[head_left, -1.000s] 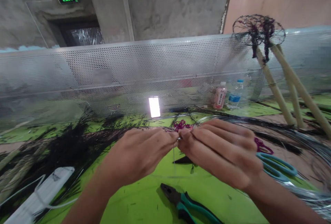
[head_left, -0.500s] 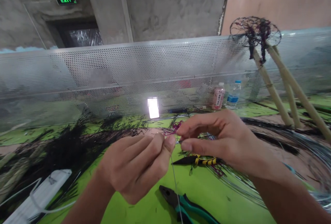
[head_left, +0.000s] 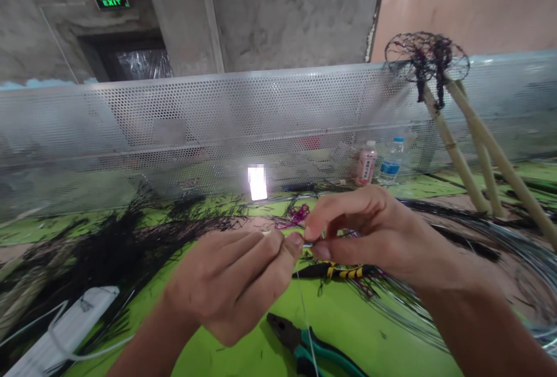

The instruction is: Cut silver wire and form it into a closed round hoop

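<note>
My left hand [head_left: 239, 287] is closed in a pinch, thumb against the curled index finger, on a thin silvery wire [head_left: 307, 307] that hangs from it. My right hand [head_left: 383, 238] pinches the short stretch of wire just beside the left fingertips. Part of what lies between the fingers is hidden. Beneath the hands, combination pliers [head_left: 285, 330] with black and green handles lie on the green surface [head_left: 243, 361]. A dark tool with yellow-banded handles [head_left: 343, 273] lies partly behind my right hand. Magenta thread [head_left: 299, 213] is heaped beyond the fingertips.
Black bristly strands [head_left: 130, 238] spread to the left, by a white power strip [head_left: 82, 319] with a cable. Coiled wire [head_left: 517, 249] lies right. Behind stand a bright glowing screen [head_left: 258, 184], a pink bottle [head_left: 366, 165], a water bottle [head_left: 390, 163] and bamboo poles [head_left: 456, 151] against perforated metal panelling [head_left: 243, 104].
Both hands have shifted slightly right, still pinching the wire. The hanging wire has swung right with them, and more of the magenta thread shows.
</note>
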Available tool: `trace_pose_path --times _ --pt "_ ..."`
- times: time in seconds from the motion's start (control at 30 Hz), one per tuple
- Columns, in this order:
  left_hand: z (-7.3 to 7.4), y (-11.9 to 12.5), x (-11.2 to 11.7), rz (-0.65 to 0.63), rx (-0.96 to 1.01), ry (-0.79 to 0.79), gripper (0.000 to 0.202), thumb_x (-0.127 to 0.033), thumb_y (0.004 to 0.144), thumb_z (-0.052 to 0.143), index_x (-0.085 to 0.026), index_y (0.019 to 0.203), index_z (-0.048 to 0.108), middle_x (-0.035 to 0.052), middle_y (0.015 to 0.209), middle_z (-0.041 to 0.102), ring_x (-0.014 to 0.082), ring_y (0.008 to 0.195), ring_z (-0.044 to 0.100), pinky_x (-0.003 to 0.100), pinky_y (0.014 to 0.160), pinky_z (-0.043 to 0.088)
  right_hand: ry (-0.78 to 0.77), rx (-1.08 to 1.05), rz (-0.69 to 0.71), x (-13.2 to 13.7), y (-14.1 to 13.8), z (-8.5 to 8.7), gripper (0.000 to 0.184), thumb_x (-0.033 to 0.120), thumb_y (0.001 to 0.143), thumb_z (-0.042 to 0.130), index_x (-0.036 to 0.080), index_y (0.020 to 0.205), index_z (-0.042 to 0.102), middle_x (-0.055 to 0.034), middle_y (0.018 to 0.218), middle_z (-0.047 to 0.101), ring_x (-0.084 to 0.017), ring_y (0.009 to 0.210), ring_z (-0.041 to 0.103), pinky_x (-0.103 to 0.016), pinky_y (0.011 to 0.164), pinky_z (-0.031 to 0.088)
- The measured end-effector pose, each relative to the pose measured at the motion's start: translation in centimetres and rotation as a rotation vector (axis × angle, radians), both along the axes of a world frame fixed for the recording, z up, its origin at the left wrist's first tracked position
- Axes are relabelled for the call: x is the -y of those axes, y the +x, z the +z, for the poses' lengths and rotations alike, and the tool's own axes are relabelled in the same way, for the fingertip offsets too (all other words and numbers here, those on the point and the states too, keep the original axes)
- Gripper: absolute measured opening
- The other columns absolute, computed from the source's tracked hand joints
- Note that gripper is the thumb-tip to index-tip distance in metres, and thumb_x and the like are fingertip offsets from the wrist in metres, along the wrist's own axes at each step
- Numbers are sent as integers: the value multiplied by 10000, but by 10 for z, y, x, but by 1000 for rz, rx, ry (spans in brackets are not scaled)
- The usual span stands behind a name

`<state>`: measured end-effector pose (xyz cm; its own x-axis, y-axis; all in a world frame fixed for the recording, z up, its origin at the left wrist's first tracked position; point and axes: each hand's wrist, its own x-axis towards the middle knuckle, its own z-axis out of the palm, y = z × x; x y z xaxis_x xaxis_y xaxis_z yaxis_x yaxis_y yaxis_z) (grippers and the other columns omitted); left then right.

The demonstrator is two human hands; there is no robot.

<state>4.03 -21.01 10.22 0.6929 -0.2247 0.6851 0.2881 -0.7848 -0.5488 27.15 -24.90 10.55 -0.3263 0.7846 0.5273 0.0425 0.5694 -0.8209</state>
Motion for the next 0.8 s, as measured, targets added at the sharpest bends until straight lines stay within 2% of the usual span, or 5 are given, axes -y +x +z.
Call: trace_pose_path --times 0.1,0.23,0.3,0.53,0.8 --pt "-1 4 -7 -44 31 39 192 -134 1035 454 -111 1011 643 34 917 761 118 820 713 236 699 580 208 127 -106 5 -2 1 141 53 800 689 181 840 735 11 756 703 -83 613 611 -186 524 503" --pt "-4 9 -19 -107 98 13 87 -120 990 556 -133 1006 641 6 945 761 105 863 723 204 779 588 746 332 -279 5 -4 0 214 -22 817 624 168 839 718 -16 877 748 -89 766 696 -184 682 558" --pt "-4 9 -23 -138 99 13 67 -109 979 570 -139 979 631 -1 926 757 102 835 726 199 769 601 886 377 -314 1 -3 -1 212 -24 831 619 162 860 716 -32 923 751 -98 829 703 -191 725 562" --pt "6 3 -24 -37 -61 160 234 -92 1024 405 -36 1041 632 110 878 753 177 829 742 283 738 635 111 113 5 -16 5 -6 149 290 905 692 151 958 681 12 692 592 -82 590 513 -198 512 434" --pt "4 -2 -23 -82 -83 212 186 -77 972 510 -2 1052 660 157 915 763 214 867 748 316 733 643 -10 181 70 -10 1 -4 117 254 891 713 168 953 663 20 763 559 -76 633 445 -202 544 391"
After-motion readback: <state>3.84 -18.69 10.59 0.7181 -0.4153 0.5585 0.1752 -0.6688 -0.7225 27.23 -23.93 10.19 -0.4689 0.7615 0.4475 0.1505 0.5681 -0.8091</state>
